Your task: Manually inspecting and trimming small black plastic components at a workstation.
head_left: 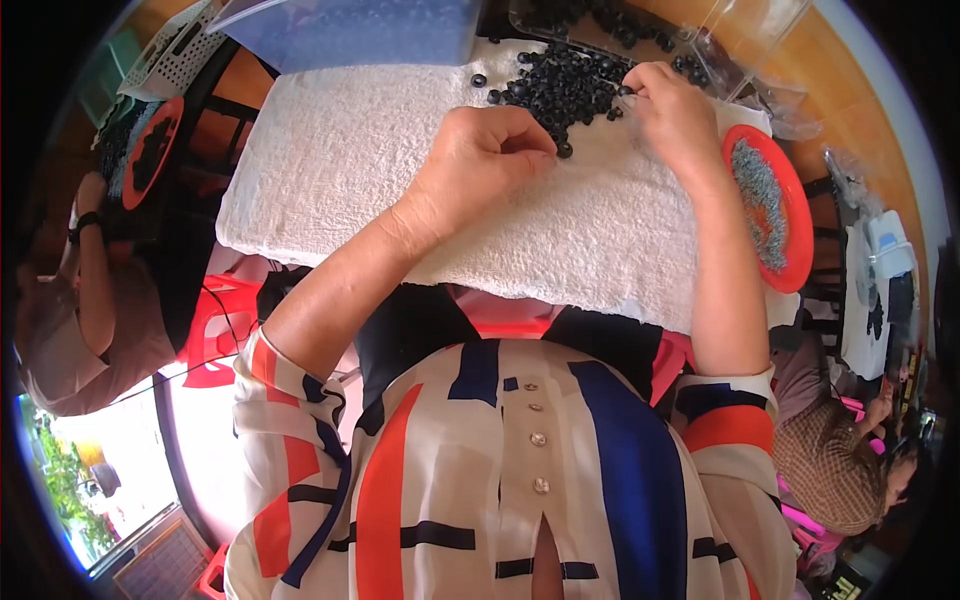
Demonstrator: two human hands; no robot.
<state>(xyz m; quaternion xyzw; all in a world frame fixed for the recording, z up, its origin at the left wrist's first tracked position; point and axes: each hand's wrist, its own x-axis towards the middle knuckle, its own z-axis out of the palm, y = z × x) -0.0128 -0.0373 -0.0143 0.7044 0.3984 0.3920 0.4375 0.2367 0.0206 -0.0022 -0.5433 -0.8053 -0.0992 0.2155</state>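
On the white towel [340, 150] lies a heap of small black ring-shaped parts [560, 85]. My left hand [480, 150] is closed in a pinch, thumb against forefinger, below the heap. One black ring [564, 150] sits right at those fingertips; whether anything is between them is hidden. At the heap's right side, my right hand [676, 120] has its thumb and forefinger closed on a small black ring [626, 91]. Slight blur softens the underside of this hand.
A red plate [795, 235] of small grey pieces is beside my right forearm. Behind the towel stand a translucent blue bin [350, 35] and a clear tray [690, 45] with more black parts. Other people sit at left and right; a second red plate [150, 155] is far left.
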